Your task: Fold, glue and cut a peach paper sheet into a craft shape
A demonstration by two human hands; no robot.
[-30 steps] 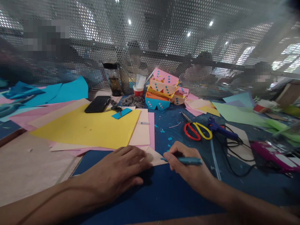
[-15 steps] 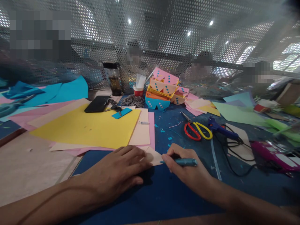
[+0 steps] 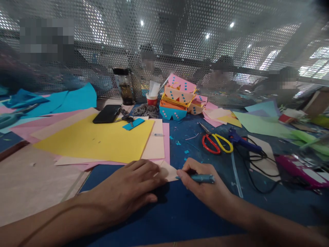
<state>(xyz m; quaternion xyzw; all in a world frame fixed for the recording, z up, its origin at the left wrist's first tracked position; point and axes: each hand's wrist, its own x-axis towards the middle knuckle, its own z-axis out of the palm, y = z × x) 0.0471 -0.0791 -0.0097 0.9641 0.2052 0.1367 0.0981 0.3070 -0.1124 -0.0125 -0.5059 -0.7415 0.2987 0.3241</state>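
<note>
A small piece of cream paper (image 3: 168, 172) lies on the blue table top, partly hidden under my left hand (image 3: 140, 183). That hand rests flat across it, fingers stretched out and loosely bent. My right hand (image 3: 202, 181) is closed round a teal marker (image 3: 204, 178), whose tip points left at the paper's right end. Whether the tip touches the paper is hard to tell. Just beyond my hands lies a large yellow sheet (image 3: 102, 140) on top of pink and cream sheets.
Scissors (image 3: 217, 143), a blue glue gun (image 3: 246, 142) with a black cord and a magenta tool (image 3: 303, 173) lie at right. Folded paper boxes (image 3: 177, 97), a red cup (image 3: 151, 99), a bottle (image 3: 124, 87) and a phone (image 3: 106, 114) stand or lie farther back, before a perforated metal screen (image 3: 174, 34).
My right hand and the marker have shifted very slightly to the left. The left hand and the paper stay in place.
</note>
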